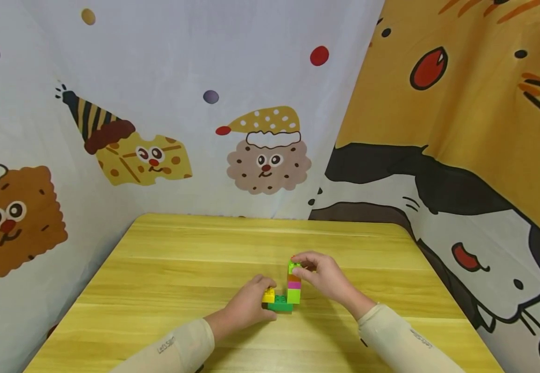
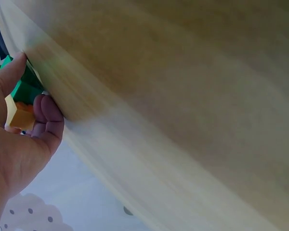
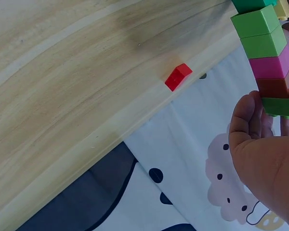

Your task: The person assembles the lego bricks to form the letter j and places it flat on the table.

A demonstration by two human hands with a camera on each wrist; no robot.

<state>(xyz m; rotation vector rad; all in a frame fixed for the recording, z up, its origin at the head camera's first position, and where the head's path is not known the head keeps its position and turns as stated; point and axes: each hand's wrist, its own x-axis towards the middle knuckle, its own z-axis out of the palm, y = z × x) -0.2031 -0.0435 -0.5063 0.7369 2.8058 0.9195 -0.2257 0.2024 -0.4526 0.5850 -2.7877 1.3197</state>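
Observation:
A tower of building bricks rises from the right end of a green brick (image 1: 280, 304). Its bricks are light green (image 3: 264, 45), pink (image 3: 274, 65) and brownish orange (image 3: 273, 87), with another light green brick (image 3: 277, 106) on top. My right hand (image 1: 323, 274) pinches that top brick between thumb and fingers. On the left end of the green brick sits a yellow brick (image 1: 268, 296). My left hand (image 1: 248, 303) grips this low end, its thumb at the green brick and its fingers around the yellow one; they partly hide both.
A loose red brick (image 3: 177, 78) lies on the wooden table (image 1: 195, 248) near its far edge, beyond the tower. Printed cloth (image 1: 181, 103) with cartoon figures hangs behind the table and along its sides.

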